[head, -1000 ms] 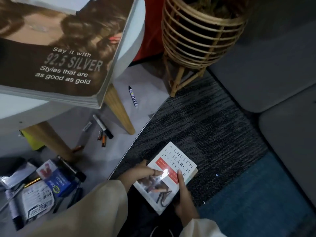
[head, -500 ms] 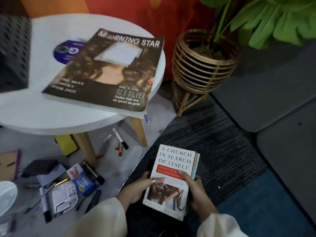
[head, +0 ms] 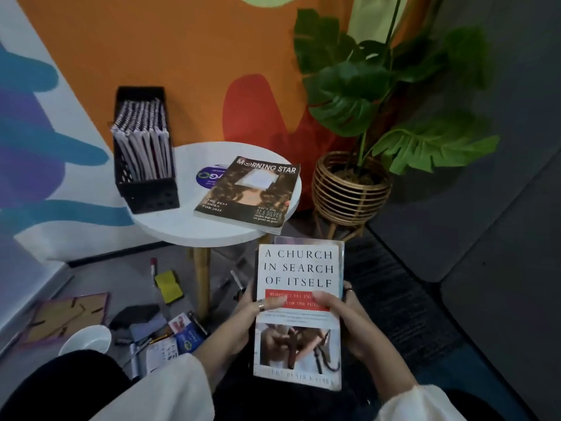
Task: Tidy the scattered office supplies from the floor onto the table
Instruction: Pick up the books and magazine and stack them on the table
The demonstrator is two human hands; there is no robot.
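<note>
Item 1: book point(head: 299, 302), white cover titled "A CHURCH IN SEARCH OF ITSELF", with a red band across the middle and a photograph below. Held upright above the floor, at 6 o'clock from the worktop, cover facing the person. A second, thinner volume shows behind its top edge.

Item 2: left hand point(head: 243, 317). Grip closed round the book's left edge, thumb laid across the red band, a ring on the thumb.

Item 3: right hand point(head: 349, 320). Grip closed round the book's right edge, thumb on the cover, fingers behind, a ring on 1 finger.

Item 4: worktop point(head: 182, 226), round, white, on wooden legs. It carries:
- a black crate point(head: 145, 192) at 9 o'clock, filled with spiral-bound notebooks standing on edge;
- a magazine point(head: 249, 192), "MORNING STAR", at 3 o'clock, lying flat, its near corner overhanging the rim;
- a purple disc point(head: 206, 177), partly under the magazine.

Item 5: floor clutter, at 7 to 8 o'clock from the worktop: a yellow sticky-note pad point(head: 169, 287), a marker point(head: 153, 266) with a red end, several pens point(head: 236, 279) beside the table leg, a white bowl point(head: 86, 340), a brown framed board point(head: 65, 316), a blue packet point(head: 189, 340) among loose papers.

Item 6: potted plant point(head: 352, 189) in a rattan basket stand, at 3 o'clock from the worktop.
</note>
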